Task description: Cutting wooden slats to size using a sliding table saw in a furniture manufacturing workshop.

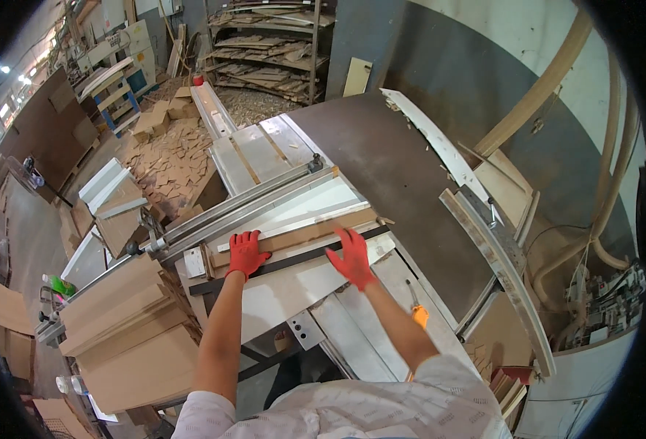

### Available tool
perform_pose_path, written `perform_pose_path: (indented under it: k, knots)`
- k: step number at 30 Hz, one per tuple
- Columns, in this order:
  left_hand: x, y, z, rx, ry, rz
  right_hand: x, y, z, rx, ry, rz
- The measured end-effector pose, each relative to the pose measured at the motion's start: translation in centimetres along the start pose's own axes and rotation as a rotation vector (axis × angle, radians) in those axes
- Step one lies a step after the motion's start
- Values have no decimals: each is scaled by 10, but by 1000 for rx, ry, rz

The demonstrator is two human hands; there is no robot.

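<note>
My left hand [247, 254], in a red work glove, lies near the left end of a long brown board strip [305, 234], fingers stretched out and thumb apart. My right hand [352, 260], gloved the same, is by the strip's right end, its fingers spread; whether it touches the strip is hard to tell. A narrow dark bar [294, 260] runs along the near side of the strip, under or beside both hands. Beyond the strip lies a thin white strip [301, 222]. A small pale block [195, 262] sits at the strip's left end.
A long metal rail [242, 201] crosses the saw table behind the strips. Right of my right arm lies an orange-handled tool [419, 316]. Stacked brown boards [129, 329] stand at left, offcuts [173, 161] are heaped beyond, and a loaded shelf rack [272, 51] stands at the back.
</note>
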State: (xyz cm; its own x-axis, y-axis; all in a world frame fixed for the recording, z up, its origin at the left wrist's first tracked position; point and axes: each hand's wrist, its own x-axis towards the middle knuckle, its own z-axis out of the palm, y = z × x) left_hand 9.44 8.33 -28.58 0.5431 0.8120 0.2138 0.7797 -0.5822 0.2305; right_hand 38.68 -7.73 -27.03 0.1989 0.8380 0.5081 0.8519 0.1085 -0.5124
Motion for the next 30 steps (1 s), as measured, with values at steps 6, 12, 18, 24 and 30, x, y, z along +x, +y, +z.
perform_pose_path:
  k: [6,12,18,24,30]
  knots:
    - [-1,-5,13,-75,104,-18,-233,-12,-120,-566,136,480]
    - [3,-2,12,-14,-15,-76,-327,5,-173,-552,142,982]
    - [7,7,2,83,-148,-150,-287,18,-190,-363,12,1004]
    - [9,12,-5,171,-178,-139,-277,15,-172,-348,57,1156]
    - [7,11,-2,172,-159,-127,-286,-65,-171,-217,149,684]
